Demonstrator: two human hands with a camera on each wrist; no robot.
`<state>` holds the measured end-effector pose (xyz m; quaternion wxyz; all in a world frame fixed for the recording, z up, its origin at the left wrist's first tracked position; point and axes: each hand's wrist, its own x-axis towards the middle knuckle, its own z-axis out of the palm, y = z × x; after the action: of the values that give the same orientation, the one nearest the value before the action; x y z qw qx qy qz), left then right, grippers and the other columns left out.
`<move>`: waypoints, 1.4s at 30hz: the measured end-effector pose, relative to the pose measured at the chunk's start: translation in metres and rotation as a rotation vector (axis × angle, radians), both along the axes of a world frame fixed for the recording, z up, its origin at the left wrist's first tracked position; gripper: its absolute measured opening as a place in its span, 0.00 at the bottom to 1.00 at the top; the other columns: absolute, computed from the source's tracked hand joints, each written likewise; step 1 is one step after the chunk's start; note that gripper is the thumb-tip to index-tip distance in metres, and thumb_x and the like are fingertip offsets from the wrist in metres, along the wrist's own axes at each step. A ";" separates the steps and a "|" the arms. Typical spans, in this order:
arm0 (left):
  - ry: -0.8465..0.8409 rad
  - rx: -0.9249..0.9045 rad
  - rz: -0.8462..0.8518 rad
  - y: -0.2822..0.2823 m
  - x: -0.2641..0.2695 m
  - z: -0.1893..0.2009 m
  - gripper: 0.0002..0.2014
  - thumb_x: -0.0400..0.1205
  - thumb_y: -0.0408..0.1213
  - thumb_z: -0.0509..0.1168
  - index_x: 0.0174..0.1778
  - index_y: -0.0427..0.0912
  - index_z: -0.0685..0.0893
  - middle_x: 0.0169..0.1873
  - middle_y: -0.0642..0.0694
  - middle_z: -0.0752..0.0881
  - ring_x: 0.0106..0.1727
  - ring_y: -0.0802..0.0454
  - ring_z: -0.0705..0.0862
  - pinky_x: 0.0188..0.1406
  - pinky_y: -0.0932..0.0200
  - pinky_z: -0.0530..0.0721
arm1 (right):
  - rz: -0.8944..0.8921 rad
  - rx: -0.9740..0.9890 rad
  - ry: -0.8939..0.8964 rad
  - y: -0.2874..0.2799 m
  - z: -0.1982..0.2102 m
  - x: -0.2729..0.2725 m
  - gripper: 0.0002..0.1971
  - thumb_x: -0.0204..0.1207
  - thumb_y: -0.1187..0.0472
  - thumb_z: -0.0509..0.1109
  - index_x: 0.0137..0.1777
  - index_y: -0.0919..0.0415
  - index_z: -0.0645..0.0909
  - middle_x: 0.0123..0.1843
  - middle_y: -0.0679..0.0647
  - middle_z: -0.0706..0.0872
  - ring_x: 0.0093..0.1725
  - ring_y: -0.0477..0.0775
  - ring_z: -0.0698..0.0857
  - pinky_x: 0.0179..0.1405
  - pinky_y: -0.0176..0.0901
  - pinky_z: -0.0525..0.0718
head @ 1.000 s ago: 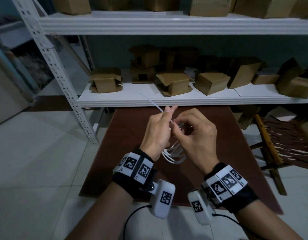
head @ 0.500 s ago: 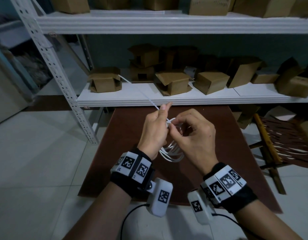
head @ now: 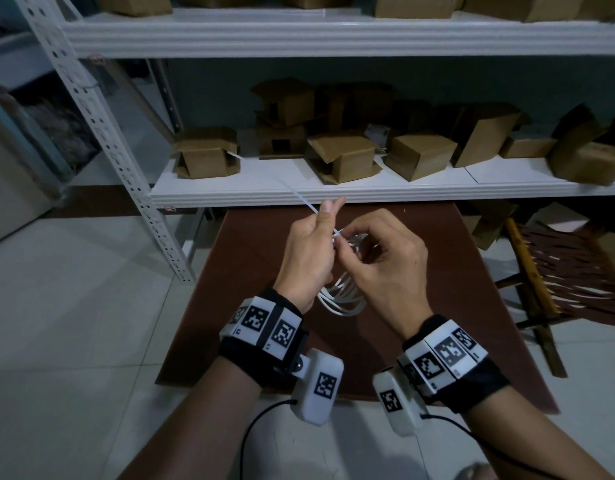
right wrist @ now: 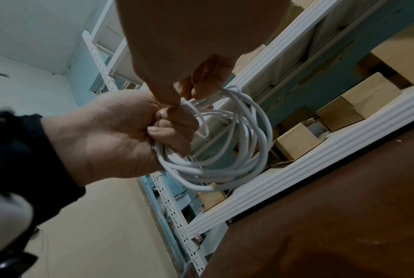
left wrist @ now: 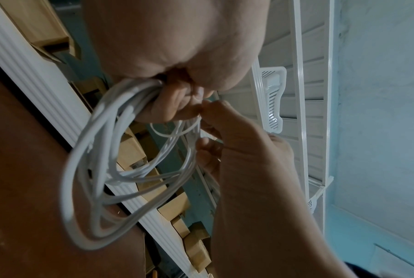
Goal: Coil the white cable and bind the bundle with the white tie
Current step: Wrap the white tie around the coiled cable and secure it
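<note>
A: Two hands meet above the brown worktop (head: 250, 306) in the head view. The left hand (head: 308, 258) pinches the tail of the white tie (head: 304, 202), which runs up and away toward the shelf. The right hand (head: 385, 268) is curled at the top of the white cable (head: 340, 299), whose coils hang between both wrists, clear of the worktop.

B: What could go wrong?

A: My guess is that the tie's loop is still loose. If the pull goes askew, strands may slip out and be left unbound.

B: And the left wrist view?

A: The left hand's fingers (left wrist: 175, 105) clench the gathered coils (left wrist: 99, 169). A thin loop of the tie (left wrist: 172, 134) circles only some strands, with the right hand (left wrist: 244, 150) pinching beside it. One loop sags low; it could miss the binding.

B: The right wrist view?

A: The left hand (right wrist: 120, 135) is fisted round the bundle (right wrist: 225, 150), and the right hand's fingertips (right wrist: 201, 80) nip at its top. Loosening either hold would probably let the coil spring open.

B: The room?

A: A white metal shelf rack (head: 333, 194) carries cardboard boxes (head: 344, 157). The floor is pale tile (head: 74, 306), and a wooden folding chair (head: 558, 271) stands to the right.
</note>
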<state>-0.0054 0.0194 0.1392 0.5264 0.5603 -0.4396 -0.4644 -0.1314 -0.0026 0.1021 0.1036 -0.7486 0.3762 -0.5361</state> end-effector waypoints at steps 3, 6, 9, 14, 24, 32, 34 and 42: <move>-0.013 -0.009 -0.007 -0.001 0.000 -0.002 0.22 0.95 0.56 0.51 0.79 0.59 0.83 0.70 0.32 0.86 0.63 0.45 0.86 0.59 0.42 0.82 | -0.004 -0.001 -0.005 0.001 0.000 0.001 0.03 0.78 0.62 0.81 0.46 0.59 0.89 0.45 0.48 0.88 0.37 0.48 0.86 0.37 0.51 0.84; -0.002 -0.013 -0.009 -0.001 0.001 -0.005 0.23 0.95 0.56 0.51 0.80 0.58 0.83 0.71 0.32 0.86 0.62 0.51 0.82 0.60 0.41 0.77 | 0.000 0.009 -0.009 0.001 0.000 0.000 0.04 0.78 0.63 0.81 0.46 0.60 0.89 0.45 0.48 0.88 0.37 0.48 0.85 0.36 0.51 0.84; -0.017 0.009 -0.001 0.000 0.001 -0.005 0.23 0.95 0.58 0.51 0.79 0.58 0.84 0.71 0.32 0.86 0.67 0.38 0.81 0.51 0.48 0.88 | -0.002 0.032 -0.009 0.002 -0.001 0.000 0.04 0.78 0.63 0.81 0.45 0.60 0.89 0.45 0.48 0.88 0.37 0.48 0.85 0.36 0.51 0.84; -0.043 0.046 -0.007 0.001 0.002 -0.007 0.23 0.95 0.57 0.51 0.78 0.58 0.85 0.67 0.32 0.89 0.66 0.36 0.84 0.15 0.67 0.74 | -0.040 0.053 -0.001 0.004 -0.004 0.002 0.04 0.78 0.61 0.80 0.45 0.60 0.89 0.43 0.49 0.88 0.37 0.47 0.86 0.39 0.52 0.85; -0.065 0.073 -0.014 0.002 0.002 -0.012 0.24 0.94 0.59 0.51 0.78 0.57 0.84 0.67 0.35 0.90 0.72 0.29 0.81 0.14 0.68 0.73 | -0.077 0.088 -0.013 0.008 -0.009 0.003 0.05 0.77 0.60 0.79 0.44 0.61 0.89 0.42 0.50 0.88 0.36 0.47 0.84 0.39 0.45 0.83; -0.018 0.047 0.001 -0.005 0.004 -0.016 0.24 0.94 0.60 0.52 0.77 0.58 0.85 0.61 0.43 0.93 0.57 0.45 0.94 0.16 0.67 0.74 | -0.061 0.103 -0.052 0.007 -0.010 0.005 0.04 0.76 0.62 0.79 0.44 0.62 0.88 0.43 0.52 0.88 0.36 0.51 0.86 0.39 0.51 0.85; -0.013 0.044 -0.001 -0.006 0.005 -0.016 0.24 0.93 0.60 0.52 0.76 0.58 0.85 0.61 0.43 0.93 0.56 0.46 0.95 0.17 0.65 0.74 | -0.058 0.098 -0.062 0.006 -0.010 0.005 0.04 0.76 0.63 0.79 0.44 0.63 0.88 0.42 0.53 0.88 0.36 0.52 0.86 0.38 0.53 0.85; -0.003 0.035 0.016 -0.010 0.006 -0.019 0.25 0.93 0.62 0.52 0.75 0.58 0.87 0.62 0.40 0.93 0.58 0.44 0.93 0.15 0.67 0.74 | -0.066 0.073 -0.072 0.004 -0.012 0.006 0.03 0.74 0.67 0.79 0.42 0.65 0.88 0.42 0.55 0.87 0.35 0.50 0.85 0.37 0.48 0.83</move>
<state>0.0005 0.0098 0.1207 0.5196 0.5735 -0.4280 -0.4668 -0.1254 0.0012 0.0900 0.1266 -0.7117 0.4160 -0.5517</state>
